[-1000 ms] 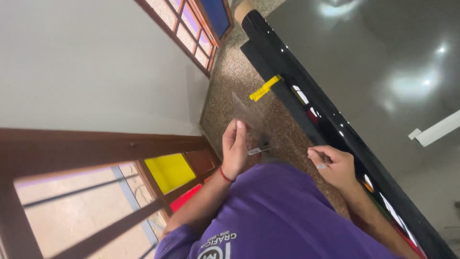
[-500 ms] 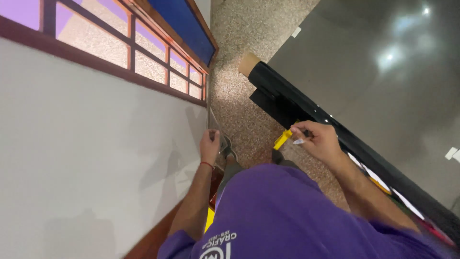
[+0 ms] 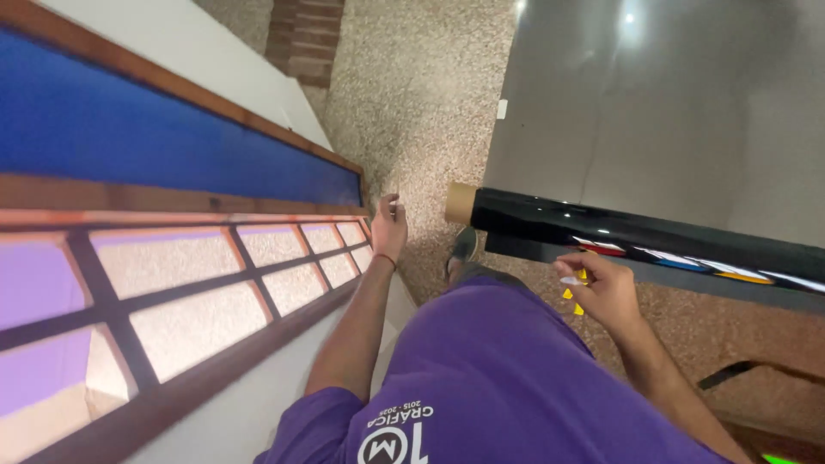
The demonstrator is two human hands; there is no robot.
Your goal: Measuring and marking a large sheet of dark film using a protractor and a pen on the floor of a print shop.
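Left hand (image 3: pixel 389 228) reaches forward, fingers half curled, resting against the wooden window frame (image 3: pixel 258 322) at the corner where the frosted and purple panes meet the blue pane (image 3: pixel 129 137). Nothing visibly gripped in it; a thin red band sits at the wrist.

Right hand (image 3: pixel 601 288) closed around a small yellow tool (image 3: pixel 577 296); only yellow bits show between and below the fingers, so its shape is unclear. A pale sliver sits at the fingertips, too small to tell.

Just ahead of the right hand, nearly touching: long glossy black roll (image 3: pixel 653 236) on a brown cardboard core (image 3: pixel 460 204), with red, blue and yellow pieces showing along its lower edge.

Between the hands: purple shirt (image 3: pixel 507 378) and one foot in a sandal (image 3: pixel 464 247) on the speckled stone floor (image 3: pixel 412 94)
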